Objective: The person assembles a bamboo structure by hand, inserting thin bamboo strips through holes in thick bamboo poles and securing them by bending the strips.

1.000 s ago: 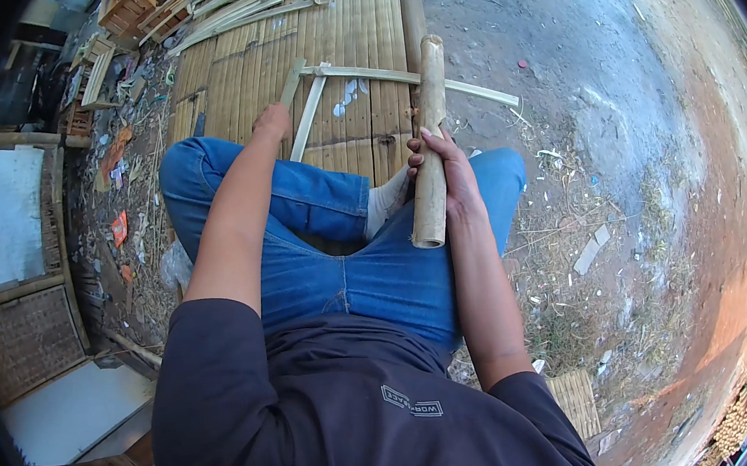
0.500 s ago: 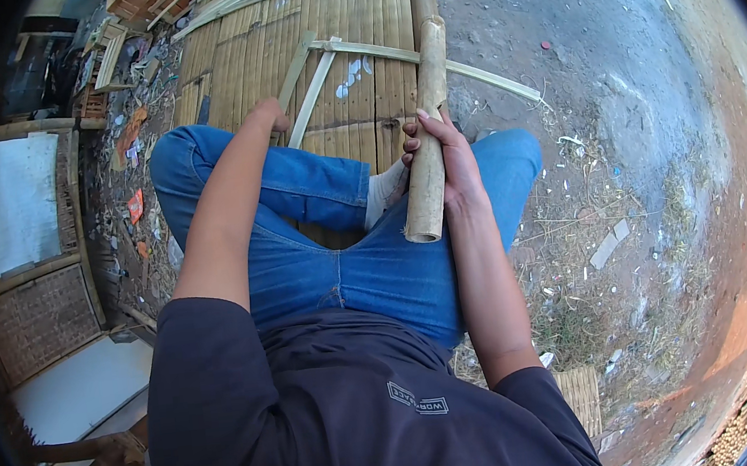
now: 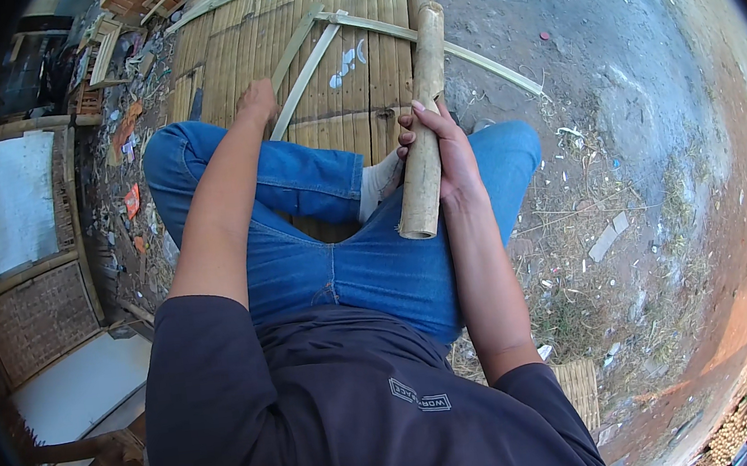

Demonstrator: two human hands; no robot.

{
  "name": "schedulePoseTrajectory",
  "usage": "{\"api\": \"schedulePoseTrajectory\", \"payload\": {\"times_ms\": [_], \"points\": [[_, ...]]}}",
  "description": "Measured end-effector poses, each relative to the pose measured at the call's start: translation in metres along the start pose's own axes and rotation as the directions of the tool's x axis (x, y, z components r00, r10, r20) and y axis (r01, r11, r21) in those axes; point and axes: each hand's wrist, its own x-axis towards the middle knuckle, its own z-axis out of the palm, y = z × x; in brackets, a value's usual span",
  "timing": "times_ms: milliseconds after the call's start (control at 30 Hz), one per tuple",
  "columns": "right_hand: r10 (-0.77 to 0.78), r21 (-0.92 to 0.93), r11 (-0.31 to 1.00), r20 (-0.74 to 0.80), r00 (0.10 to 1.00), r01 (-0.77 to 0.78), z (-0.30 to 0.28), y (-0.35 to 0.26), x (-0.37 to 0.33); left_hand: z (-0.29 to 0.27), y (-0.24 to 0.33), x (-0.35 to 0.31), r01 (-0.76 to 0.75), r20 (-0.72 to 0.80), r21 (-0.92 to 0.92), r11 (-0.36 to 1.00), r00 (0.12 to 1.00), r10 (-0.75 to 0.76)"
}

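Note:
My right hand is wrapped round a bamboo tube, thumb on top and fingertips showing at its left side. The tube's cut, hollow end points toward me above my lap, and a notch shows just beyond my thumb. On the far side of my left knee, my left hand is closed at the near end of a greenish bamboo strip; its fingers are partly hidden. A paler strip lies beside that one. From their far ends, a long strip runs right, passing behind the tube.
I sit cross-legged on a slatted bamboo platform. Further strips lie at its far end, and a dark flat object rests by my left knee. Littered dirt ground lies to the right; woven panels stand at the left.
My left hand has moved slightly away from me, and the strips' far left ends have shifted with it. My right hand keeps its grip on the tube, whose near end has barely moved.

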Motion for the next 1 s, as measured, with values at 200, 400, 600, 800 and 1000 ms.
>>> {"api": "schedulePoseTrajectory", "payload": {"times_ms": [200,400,600,800,1000], "points": [[0.0,-0.017,1.0,0.004,1.0,0.0,0.001,0.0,-0.001,0.008,0.008,-0.008,0.064,-0.053,0.05,0.997,0.997,-0.061],[0.005,0.001,1.0,0.002,1.0,-0.005,0.0,0.001,0.0,0.006,0.0,-0.003,0.082,0.071,0.027,0.996,0.994,-0.084],[0.007,-0.029,1.0,-0.004,1.0,-0.007,-0.001,0.002,0.001,0.012,-0.007,0.007,-0.009,0.016,0.114,0.993,1.0,0.007],[0.001,-0.026,1.0,-0.024,1.0,-0.001,0.004,0.002,0.003,0.007,-0.023,0.016,-0.136,0.093,0.028,0.99,0.987,0.133],[0.003,-0.027,1.0,-0.05,0.999,-0.005,0.006,0.003,0.004,0.009,-0.017,0.007,-0.059,0.116,0.036,0.998,0.992,0.054]]}}
